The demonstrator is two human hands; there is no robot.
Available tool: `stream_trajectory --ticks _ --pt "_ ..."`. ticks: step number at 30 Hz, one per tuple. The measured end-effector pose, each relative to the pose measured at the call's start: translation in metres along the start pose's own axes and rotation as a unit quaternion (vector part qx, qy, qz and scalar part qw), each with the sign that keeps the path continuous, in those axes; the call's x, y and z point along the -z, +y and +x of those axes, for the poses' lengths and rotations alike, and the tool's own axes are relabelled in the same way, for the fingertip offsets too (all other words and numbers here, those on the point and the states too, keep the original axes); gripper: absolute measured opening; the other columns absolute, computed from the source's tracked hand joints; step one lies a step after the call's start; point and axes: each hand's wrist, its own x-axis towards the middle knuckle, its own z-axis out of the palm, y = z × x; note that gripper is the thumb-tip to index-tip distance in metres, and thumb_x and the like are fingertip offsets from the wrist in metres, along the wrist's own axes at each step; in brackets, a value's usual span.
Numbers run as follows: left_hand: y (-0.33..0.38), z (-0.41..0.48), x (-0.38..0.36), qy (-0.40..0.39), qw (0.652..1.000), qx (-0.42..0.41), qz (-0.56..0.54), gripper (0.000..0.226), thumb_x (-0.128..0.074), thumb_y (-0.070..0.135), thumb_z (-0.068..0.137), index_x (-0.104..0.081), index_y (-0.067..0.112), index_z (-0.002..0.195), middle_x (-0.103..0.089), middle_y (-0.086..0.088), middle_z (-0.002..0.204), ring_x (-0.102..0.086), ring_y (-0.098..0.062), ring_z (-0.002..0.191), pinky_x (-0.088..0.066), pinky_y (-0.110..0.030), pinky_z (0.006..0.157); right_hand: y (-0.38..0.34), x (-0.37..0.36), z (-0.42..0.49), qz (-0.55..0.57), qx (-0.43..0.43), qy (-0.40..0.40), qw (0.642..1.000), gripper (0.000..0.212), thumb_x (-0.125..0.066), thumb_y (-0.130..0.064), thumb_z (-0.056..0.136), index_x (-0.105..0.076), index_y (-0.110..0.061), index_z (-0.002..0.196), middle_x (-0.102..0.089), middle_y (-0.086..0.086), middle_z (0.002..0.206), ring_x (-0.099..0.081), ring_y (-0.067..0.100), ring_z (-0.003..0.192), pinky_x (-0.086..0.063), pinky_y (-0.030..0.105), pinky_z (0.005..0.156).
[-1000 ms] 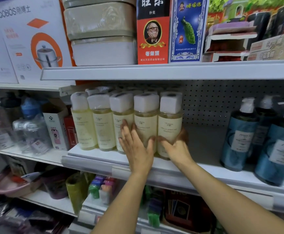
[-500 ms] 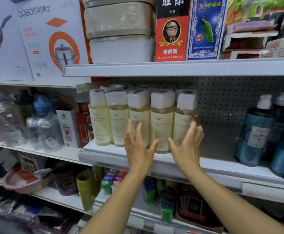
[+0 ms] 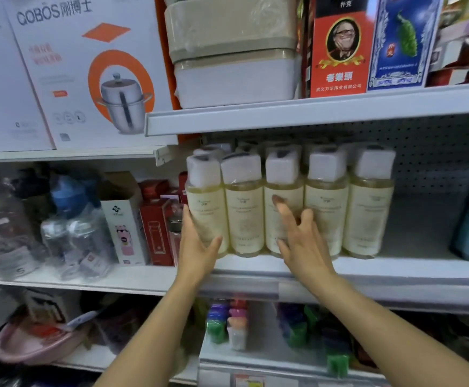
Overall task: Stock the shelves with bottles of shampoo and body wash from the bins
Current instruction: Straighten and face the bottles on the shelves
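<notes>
Your left hand, open, has shifted to the leftmost pale-yellow white-capped plastic bottle; your right hand, spread, touches the middle: squaring the row.

bottles in a row on shelf (near its front), boxes left
</notes>
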Motion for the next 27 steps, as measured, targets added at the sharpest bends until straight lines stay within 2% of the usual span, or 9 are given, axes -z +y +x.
stream_trajectory --ticks 8,11,13,15,17,20,23,25,27 --pt "-0.003 0.015 -0.007 0.030 0.999 0.016 0.014 0.109 -0.080 0.016 0.080 -0.005 0.030 0.157 -0.030 -0.005 0.151 -0.033 -0.022 0.141 -0.031 -0.043 0.117 -0.007 -0.007 -0.002 -0.021 -0.015 0.019 0.999 0.106 -0.077 -0.009 0.078 -0.008 -0.029 0.156 -0.032 0.008 0.107 -0.051 0.029 0.092 -0.053 0.038 0.077" --pt "-0.004 0.016 -0.002 0.000 1.000 0.015 0.001 0.107 -0.081 0.021 0.079 -0.008 0.032 0.157 -0.031 -0.004 0.149 -0.039 -0.022 0.136 -0.036 -0.044 0.113 -0.007 -0.005 -0.002 -0.021 -0.021 0.015 0.999 0.107 -0.076 -0.013 0.079 -0.004 -0.033 0.156 -0.031 0.005 0.107 -0.050 0.026 0.093 -0.052 0.035 0.073" --pt "-0.005 0.022 0.002 -0.026 0.999 0.017 -0.034 0.106 -0.086 0.024 0.074 -0.017 0.035 0.153 -0.033 0.000 0.146 -0.041 -0.018 0.132 -0.040 -0.045 0.110 -0.006 -0.003 -0.002 -0.023 -0.026 0.007 0.999 0.108 -0.078 -0.017 0.079 -0.004 -0.035 0.155 -0.031 0.005 0.108 -0.051 0.027 0.096 -0.052 0.034 0.072" --pt "-0.005 0.029 0.005 -0.052 0.994 0.011 -0.092 0.110 -0.092 0.024 0.063 -0.024 0.037 0.148 -0.039 0.003 0.143 -0.046 -0.015 0.129 -0.046 -0.043 0.106 -0.008 -0.001 -0.002 -0.033 -0.027 -0.001 0.999 0.111 -0.080 -0.019 0.078 -0.002 -0.037 0.154 -0.032 0.006 0.108 -0.052 0.028 0.098 -0.053 0.035 0.071" --pt "-0.008 0.038 0.005 -0.076 0.985 0.010 -0.157 0.110 -0.096 0.016 0.058 -0.030 0.035 0.145 -0.054 0.005 0.134 -0.058 -0.011 0.120 -0.056 -0.037 0.095 -0.008 -0.001 -0.001 -0.043 -0.036 -0.011 0.998 0.112 -0.080 -0.021 0.079 0.004 -0.040 0.152 -0.031 0.005 0.107 -0.052 0.028 0.097 -0.053 0.034 0.068" --pt "-0.014 0.045 0.002 -0.081 0.980 0.009 -0.182 0.106 -0.097 0.012 0.055 -0.038 0.027 0.141 -0.066 0.005 0.123 -0.065 -0.010 0.112 -0.060 -0.032 0.085 -0.008 0.000 0.001 -0.052 -0.033 -0.018 0.998 0.112 -0.076 -0.023 0.083 0.012 -0.044 0.148 -0.031 0.006 0.108 -0.052 0.028 0.097 -0.052 0.033 0.069" --pt "-0.015 0.047 -0.001 -0.079 0.979 0.012 -0.188 0.104 -0.099 0.018 0.051 -0.042 0.023 0.138 -0.067 0.003 0.123 -0.066 -0.014 0.114 -0.059 -0.042 0.089 -0.008 0.002 0.005 -0.073 -0.043 -0.053 0.995 0.109 -0.070 -0.026 0.088 0.022 -0.046 0.144 -0.028 0.005 0.108 -0.052 0.029 0.101 -0.050 0.035 0.073" --pt "-0.015 0.045 -0.001 -0.080 0.979 0.013 -0.188 0.102 -0.099 0.017 0.053 -0.043 0.021 0.138 -0.067 0.001 0.124 -0.066 -0.014 0.114 -0.059 -0.046 0.090 -0.010 0.004 0.005 -0.101 -0.056 -0.054 0.992 0.110 -0.073 -0.027 0.085 0.015 -0.044 0.147 -0.032 0.006 0.108 -0.052 0.028 0.096 -0.050 0.038 0.069" --pt "-0.015 0.042 -0.002 -0.073 0.979 0.014 -0.191 0.102 -0.097 0.015 0.054 -0.041 0.022 0.139 -0.065 0.003 0.124 -0.065 -0.013 0.114 -0.059 -0.043 0.091 -0.010 0.000 0.006 -0.164 0.028 0.030 0.986 0.104 -0.083 -0.021 0.073 -0.013 -0.034 0.150 -0.039 0.007 0.104 -0.049 0.026 0.088 -0.045 0.038 0.067"
